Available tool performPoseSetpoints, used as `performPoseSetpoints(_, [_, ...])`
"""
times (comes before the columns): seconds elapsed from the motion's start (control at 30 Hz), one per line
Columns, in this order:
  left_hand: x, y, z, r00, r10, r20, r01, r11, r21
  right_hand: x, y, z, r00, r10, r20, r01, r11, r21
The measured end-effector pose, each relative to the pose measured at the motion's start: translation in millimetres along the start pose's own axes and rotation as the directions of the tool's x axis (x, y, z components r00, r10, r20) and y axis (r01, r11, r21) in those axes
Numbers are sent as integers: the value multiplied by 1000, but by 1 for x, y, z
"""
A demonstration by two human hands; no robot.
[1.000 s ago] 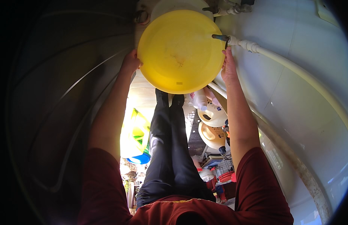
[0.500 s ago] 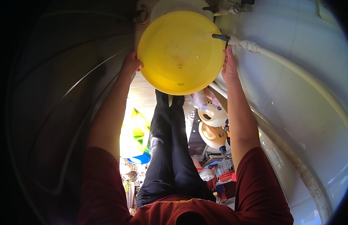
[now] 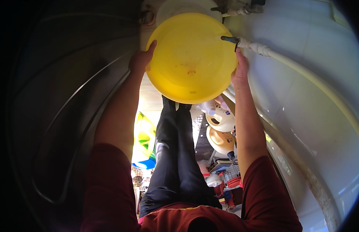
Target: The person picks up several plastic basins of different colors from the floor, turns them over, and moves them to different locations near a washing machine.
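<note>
Between my two outstretched arms is a round yellow basin, its inside facing me, with a small reddish mark low on its bottom. My left hand grips the left rim, thumb over the edge and the fingers hidden behind. On the opposite rim, my right hand is closed with its thumb pointing up. A grey-blue tap handle overlaps the basin's right edge, just above that hand. Behind the basin's top shows a pale round container, mostly covered.
A white pipe runs from the tap along the pale right wall. Cream jugs and a pale bottle stand below, right of my legs. A yellow-green bag lies left of them, near a dark, shiny surface.
The basin has shifted slightly right and down. My left hand has moved up its rim, with the thumb now lying over the edge; my right hand stays at the right rim.
</note>
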State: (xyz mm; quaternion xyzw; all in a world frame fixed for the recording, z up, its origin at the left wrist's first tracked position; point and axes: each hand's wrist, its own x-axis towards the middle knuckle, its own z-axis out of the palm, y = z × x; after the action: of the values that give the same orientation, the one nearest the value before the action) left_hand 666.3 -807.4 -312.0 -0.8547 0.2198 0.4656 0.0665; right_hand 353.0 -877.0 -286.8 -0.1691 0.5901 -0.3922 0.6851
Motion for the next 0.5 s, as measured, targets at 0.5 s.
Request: performPoseSetpoints(0.5, [42,-36,25,995,-63,77,88,913,-398,12,10,-10,998,-15,-54,18,999,40])
